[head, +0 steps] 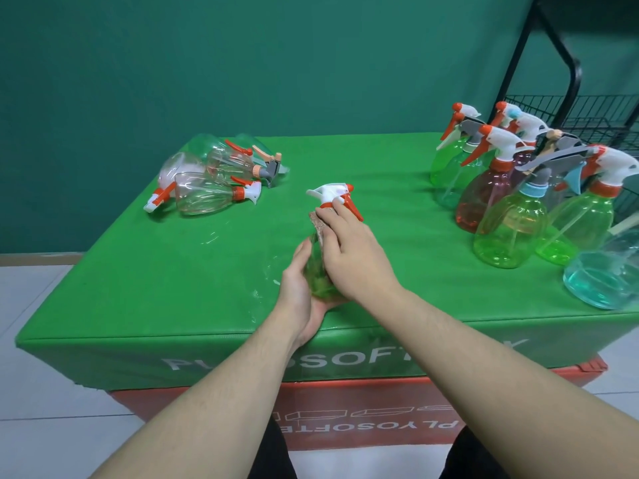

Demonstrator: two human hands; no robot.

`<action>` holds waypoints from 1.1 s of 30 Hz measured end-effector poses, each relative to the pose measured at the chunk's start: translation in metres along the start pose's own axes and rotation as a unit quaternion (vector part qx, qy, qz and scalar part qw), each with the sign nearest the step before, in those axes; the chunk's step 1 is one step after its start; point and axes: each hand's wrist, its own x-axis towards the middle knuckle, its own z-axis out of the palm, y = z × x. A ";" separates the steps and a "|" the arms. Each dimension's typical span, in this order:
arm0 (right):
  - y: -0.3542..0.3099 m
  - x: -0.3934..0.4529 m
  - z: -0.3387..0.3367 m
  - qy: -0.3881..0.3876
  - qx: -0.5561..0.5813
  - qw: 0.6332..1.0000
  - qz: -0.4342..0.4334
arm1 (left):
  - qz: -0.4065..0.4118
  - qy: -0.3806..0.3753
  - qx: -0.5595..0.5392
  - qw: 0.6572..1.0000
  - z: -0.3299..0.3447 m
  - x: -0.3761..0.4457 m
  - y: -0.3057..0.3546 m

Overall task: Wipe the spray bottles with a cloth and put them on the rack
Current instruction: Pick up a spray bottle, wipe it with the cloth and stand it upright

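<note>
A green spray bottle (320,278) with a white and orange trigger head stands tilted near the front middle of the green table (138,271). My left hand (299,292) grips its base from the left and below. My right hand (349,250) presses a brownish cloth (320,224) against the bottle's upper body, fingers reaching up to the neck. The cloth is mostly hidden under my right hand.
Several clear bottles (207,191) lie on their sides at the back left. Several upright green, pink and blue bottles (511,229) crowd the right side of the table. A black wire rack (567,119) stands behind them at the far right.
</note>
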 end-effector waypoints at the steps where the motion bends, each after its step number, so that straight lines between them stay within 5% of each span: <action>1: 0.001 -0.004 0.000 0.004 0.001 1.000 -0.010 | 0.000 -0.001 0.001 1.000 0.000 0.000 0.000; 14: 0.022 -0.061 0.004 0.057 -0.084 0.982 -0.162 | 0.015 0.047 0.036 0.998 0.011 -0.007 0.002; 22: 0.030 -0.080 -0.001 -0.027 -0.080 0.990 -0.111 | 0.061 0.067 0.034 0.995 0.011 -0.003 -0.003; 33: 0.017 -0.040 0.000 0.031 -0.096 0.986 -0.135 | 0.029 0.018 0.045 0.998 0.011 -0.006 -0.002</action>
